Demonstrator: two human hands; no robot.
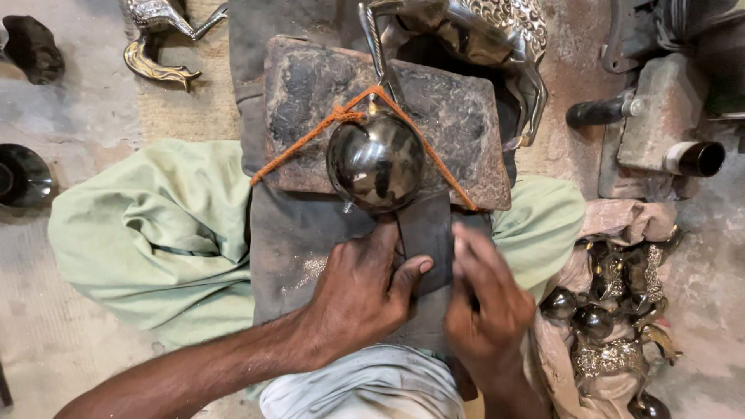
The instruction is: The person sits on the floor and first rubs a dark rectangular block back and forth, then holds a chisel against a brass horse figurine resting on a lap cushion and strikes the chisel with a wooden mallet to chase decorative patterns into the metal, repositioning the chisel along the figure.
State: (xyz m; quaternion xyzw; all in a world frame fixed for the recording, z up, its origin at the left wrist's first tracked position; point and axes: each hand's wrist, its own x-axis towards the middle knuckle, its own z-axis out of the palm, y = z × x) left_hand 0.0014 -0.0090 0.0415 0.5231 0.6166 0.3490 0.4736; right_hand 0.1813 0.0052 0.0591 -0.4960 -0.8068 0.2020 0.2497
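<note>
A shiny round metal ball [375, 161] on a thin metal stem rests on a worn dark block [458, 116], held by an orange cord [310, 138] looped over it. Just below the ball, my left hand [365, 291] and my right hand [485, 299] both pinch a dark flat strip [425, 233] that lies over a dark cloth on my lap. My left thumb reaches up close to the ball. What lies under my right fingers is hidden.
A polished metal animal figure [481, 35] lies behind the block. Several more brass figures [613, 318] sit in a cloth at the lower right. A metal bird piece [159, 39], a dark bowl [23, 177] and stone blocks with tubes [660, 124] surround me.
</note>
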